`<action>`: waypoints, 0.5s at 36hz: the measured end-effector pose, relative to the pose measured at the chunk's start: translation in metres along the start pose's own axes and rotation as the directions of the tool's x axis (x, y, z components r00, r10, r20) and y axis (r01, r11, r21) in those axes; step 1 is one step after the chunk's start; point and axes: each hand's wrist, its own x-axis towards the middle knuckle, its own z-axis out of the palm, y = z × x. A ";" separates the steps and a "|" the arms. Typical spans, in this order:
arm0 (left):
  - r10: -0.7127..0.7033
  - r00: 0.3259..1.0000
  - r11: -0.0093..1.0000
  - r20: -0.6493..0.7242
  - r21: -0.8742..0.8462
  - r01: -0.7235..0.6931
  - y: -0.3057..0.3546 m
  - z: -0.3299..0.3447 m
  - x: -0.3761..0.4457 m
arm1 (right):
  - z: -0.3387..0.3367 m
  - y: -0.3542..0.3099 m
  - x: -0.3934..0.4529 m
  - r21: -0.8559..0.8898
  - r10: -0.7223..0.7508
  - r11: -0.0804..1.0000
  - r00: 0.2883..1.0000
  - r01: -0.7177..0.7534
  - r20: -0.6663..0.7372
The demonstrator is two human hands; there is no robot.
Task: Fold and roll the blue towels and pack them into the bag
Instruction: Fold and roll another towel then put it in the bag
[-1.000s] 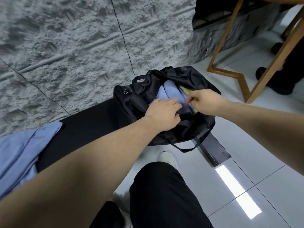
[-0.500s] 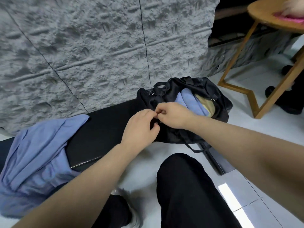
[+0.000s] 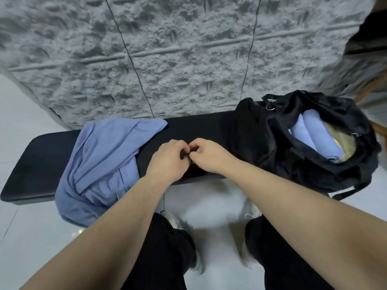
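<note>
Both hands meet over the black bench (image 3: 209, 126): left hand (image 3: 167, 159) and right hand (image 3: 206, 154) w/ fingers curled, knuckles nearly touching; can't tell if they pinch anything. I see loose blue towels (image 3: 100, 162) heaped at left, rolled blue towels (image 3: 314, 139) inside the open black bag (image 3: 303, 174) at right.

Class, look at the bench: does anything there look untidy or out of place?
Yes: the unfolded blue towel lies crumpled on the bench, its lower part hanging over the front edge.
</note>
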 end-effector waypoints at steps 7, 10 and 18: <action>-0.130 0.987 0.989 -0.094 0.059 0.136 -0.058 -0.007 0.020 | 0.034 0.003 0.026 0.127 0.053 0.990 0.997 -0.059 0.048; -0.148 0.977 0.976 -0.152 0.136 0.169 -0.084 -0.015 0.023 | 0.044 0.004 0.036 0.148 0.057 0.987 0.995 -0.069 0.083; -0.245 0.957 0.896 -0.157 0.340 0.285 -0.146 -0.022 0.014 | 0.050 -0.010 0.052 0.118 -0.007 0.993 0.993 -0.007 0.120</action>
